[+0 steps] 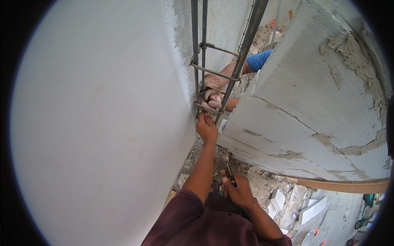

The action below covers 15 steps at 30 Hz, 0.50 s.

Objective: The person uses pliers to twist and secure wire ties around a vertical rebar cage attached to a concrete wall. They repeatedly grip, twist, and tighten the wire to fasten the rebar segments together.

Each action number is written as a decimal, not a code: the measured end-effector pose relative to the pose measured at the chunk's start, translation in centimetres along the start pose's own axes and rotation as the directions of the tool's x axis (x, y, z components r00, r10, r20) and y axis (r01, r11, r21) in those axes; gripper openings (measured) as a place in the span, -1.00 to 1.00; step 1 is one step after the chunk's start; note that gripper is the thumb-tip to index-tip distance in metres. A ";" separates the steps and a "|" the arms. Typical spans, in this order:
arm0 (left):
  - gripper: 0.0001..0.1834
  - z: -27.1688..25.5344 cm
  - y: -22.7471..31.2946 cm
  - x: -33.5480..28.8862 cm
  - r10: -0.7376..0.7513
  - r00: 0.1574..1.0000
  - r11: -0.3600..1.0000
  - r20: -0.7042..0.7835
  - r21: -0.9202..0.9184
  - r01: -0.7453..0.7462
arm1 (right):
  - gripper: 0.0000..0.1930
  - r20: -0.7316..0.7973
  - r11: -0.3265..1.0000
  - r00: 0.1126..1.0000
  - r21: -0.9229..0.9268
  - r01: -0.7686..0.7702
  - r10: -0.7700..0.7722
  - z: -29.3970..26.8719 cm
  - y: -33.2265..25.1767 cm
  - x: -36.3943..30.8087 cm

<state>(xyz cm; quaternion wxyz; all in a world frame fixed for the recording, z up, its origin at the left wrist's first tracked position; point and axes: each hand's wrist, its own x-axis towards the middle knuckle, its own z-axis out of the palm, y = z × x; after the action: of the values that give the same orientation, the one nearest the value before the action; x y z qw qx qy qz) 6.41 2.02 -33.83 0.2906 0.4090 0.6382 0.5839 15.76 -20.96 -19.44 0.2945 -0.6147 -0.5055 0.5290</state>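
Observation:
A tall cage of steel rebar (251,35) with thin stirrups (217,72) stands in the gap between two walls. My left hand (207,129) reaches up to its lower part, fingertips pinched together beside a low stirrup. What they grip is hidden. Close above them, a co-worker's two hands (214,80), dusted pale, reach in from the right and work at the same spot on the bars. Lower down, near my body, my right hand (239,191) is closed around dark-handled pliers (230,174), their jaws pointing up toward the cage.
A smooth white wall (98,115) fills the left side. On the right rises a block wall (303,110) with smeared mortar joints. Rubble (262,176) covers the ground below. White block pieces (312,210), a bucket (305,238) and a green wheeled thing (366,209) are at lower right.

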 end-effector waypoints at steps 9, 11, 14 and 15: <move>-0.76 -2.1 3.3 -1.5 0.158 0.973 0.952 0.168 0.235 -0.195 | -0.65 0.000 0.995 0.995 -0.025 0.101 -0.101 0.6 -1.8 2.7; -0.73 -2.2 4.1 -1.3 0.226 0.957 0.929 0.183 0.253 -0.268 | -0.65 -0.037 0.996 0.995 -0.011 0.089 -0.089 1.0 -2.5 3.2; -0.72 -2.5 4.1 -0.8 0.205 0.949 0.939 0.239 0.226 -0.259 | -0.70 -0.134 0.995 0.986 0.003 0.096 -0.095 1.7 -0.6 3.3; -0.71 -2.9 3.8 -0.3 0.199 0.936 0.951 0.292 0.173 -0.256 | -0.71 -0.134 0.997 0.989 0.039 0.066 -0.061 1.5 -1.0 3.3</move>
<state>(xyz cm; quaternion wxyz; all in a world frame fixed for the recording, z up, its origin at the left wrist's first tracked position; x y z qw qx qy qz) 4.78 0.17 -29.72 0.2608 0.5845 0.5980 0.4825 13.78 -17.86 -20.15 0.3572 -0.6256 -0.4927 0.4882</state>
